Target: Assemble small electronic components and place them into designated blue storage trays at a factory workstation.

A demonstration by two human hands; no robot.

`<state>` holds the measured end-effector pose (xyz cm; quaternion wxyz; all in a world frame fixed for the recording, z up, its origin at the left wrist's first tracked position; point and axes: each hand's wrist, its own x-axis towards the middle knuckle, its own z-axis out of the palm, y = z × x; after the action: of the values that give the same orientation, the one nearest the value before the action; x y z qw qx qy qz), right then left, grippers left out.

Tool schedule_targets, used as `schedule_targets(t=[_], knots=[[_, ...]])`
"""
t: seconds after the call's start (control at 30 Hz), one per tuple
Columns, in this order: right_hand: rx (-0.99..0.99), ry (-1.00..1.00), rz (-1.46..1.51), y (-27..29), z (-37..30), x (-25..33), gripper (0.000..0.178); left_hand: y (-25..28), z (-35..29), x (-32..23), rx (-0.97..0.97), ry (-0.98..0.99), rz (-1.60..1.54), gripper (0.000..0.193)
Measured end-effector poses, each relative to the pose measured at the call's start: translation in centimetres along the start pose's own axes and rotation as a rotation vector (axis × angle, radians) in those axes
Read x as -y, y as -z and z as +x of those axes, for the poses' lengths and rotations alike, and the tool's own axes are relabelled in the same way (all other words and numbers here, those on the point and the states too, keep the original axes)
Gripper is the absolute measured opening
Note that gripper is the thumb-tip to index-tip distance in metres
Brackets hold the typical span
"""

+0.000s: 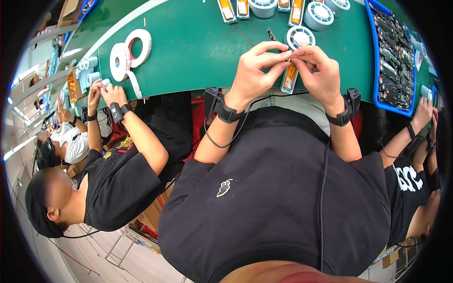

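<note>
My left hand [258, 70] and my right hand [319, 71] meet near the table's front edge, the fingertips of each closed in a pinch. Whatever lies between the fingertips is too small and too covered to make out. Just below them shows a light-blue housing with an orange part inside [289, 79]; I cannot tell whether it is held or lies there. Right behind the fingers stands a round pale cap with a ring of slots [300, 37]. A thin dark strip [271, 34], perhaps a circuit board, sticks out beyond my left fingers.
More round slotted caps [319, 15] and orange-filled housings [227, 10] line the far side of the green table [188, 52]. A blue tray [376, 70] full of dark circuit boards is at right. Tape rolls [120, 61] lie left. Co-workers sit on both sides.
</note>
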<state>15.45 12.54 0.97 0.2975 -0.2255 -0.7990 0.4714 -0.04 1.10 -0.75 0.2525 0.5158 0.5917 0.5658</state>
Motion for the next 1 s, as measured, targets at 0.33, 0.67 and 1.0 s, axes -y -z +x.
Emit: schedule_targets(t=[0.33, 0.67, 1.0], knots=[[-0.06, -0.129, 0.077, -0.5, -1.5, 1.8, 0.025, -2.5, -0.7, -0.8, -0.2, 0.043, 0.026, 0.027], [0.014, -0.171, 0.168, 0.1, -2.2, 1.8, 0.029, -3.1, -0.6, -0.6, -0.265, -0.002, 0.071, 0.027], [-0.043, -0.189, 0.061, 1.7, -1.1, 0.1, 0.01, -1.9, -0.4, -1.6, -0.105, -0.033, 0.242, 0.029]])
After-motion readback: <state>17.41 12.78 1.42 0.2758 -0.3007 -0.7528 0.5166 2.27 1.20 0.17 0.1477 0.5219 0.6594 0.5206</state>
